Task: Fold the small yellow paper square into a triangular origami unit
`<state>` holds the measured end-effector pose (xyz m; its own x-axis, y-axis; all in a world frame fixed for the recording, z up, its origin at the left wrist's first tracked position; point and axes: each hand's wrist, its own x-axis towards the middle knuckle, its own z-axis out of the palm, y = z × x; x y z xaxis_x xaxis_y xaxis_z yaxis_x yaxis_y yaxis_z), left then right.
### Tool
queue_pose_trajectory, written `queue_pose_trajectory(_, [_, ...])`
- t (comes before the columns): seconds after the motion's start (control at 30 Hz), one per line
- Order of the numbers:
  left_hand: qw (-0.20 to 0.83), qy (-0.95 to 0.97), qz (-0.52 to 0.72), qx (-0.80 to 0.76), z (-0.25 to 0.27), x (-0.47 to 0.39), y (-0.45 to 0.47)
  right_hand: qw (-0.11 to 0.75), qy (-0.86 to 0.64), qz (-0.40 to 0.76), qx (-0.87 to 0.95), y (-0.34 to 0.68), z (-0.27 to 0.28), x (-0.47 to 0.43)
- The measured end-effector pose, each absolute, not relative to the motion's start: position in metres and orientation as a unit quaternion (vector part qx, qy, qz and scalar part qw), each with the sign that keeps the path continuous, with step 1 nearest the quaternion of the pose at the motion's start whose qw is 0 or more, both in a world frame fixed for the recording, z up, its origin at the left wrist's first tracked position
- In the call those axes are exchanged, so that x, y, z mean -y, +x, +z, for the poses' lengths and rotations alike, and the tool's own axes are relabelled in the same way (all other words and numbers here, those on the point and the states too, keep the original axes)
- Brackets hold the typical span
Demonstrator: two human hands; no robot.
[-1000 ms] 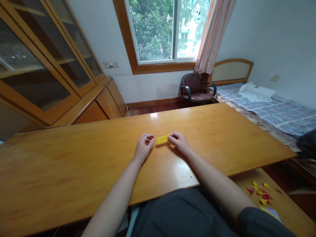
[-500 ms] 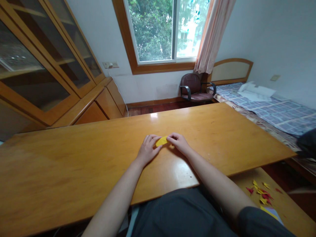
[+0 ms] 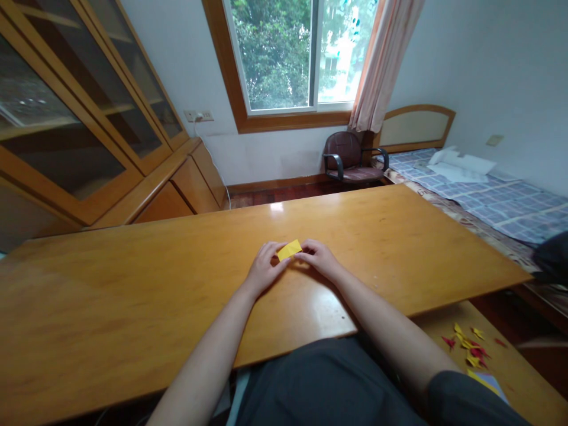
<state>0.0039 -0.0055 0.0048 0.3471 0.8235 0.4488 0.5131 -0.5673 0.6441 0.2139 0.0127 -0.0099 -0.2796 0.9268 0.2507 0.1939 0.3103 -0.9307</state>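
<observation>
"Where is the yellow paper (image 3: 289,251) now?"

"Between the left hand (image 3: 265,265) and the right hand (image 3: 321,259), over the middle of the table (image 3: 155,296), near the side where the person sits. It is a small rectangle, tilted so that its right end points a little away from the person."

"How are the two hands set?"

"Both are narrow, holding the paper. The left has its end between thumb and fingers, thumb along the lower edge. The right has the other end, thumb at the lower corner. How firmly either one presses, I cannot tell."

"Is the paper touching the tabletop?"

"I cannot tell that from this angle."

"And what lies off to the right?"

"A lower wooden surface (image 3: 528,376), with yellow folded pieces (image 3: 473,360) and red folded pieces (image 3: 449,342) gathered in a loose group. Just beside them is a flat stack of paper (image 3: 496,384), partly hidden by the sleeve (image 3: 461,393)."

"Anything beyond the table?"

"A brown chair (image 3: 348,155) under the window (image 3: 284,59), and a bed (image 3: 510,204) with white sheets (image 3: 464,167) on it."
</observation>
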Motion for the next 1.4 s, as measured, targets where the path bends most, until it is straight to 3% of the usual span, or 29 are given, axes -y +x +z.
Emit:
queue_pose_trajectory(0.5, [0.201, 0.807, 0.372, -0.413, 0.0039, 0.0049, 0.0036, 0.41, -0.416, 0.359, 0.728, 0.2136, -0.0096, -0.0122])
queue_pose_trajectory(1.4, [0.279, 0.769, 0.379, -0.433, 0.0024, 0.0045, 0.0017, 0.405, -0.403, 0.356, 0.739, 0.2145, -0.0025, -0.0074])
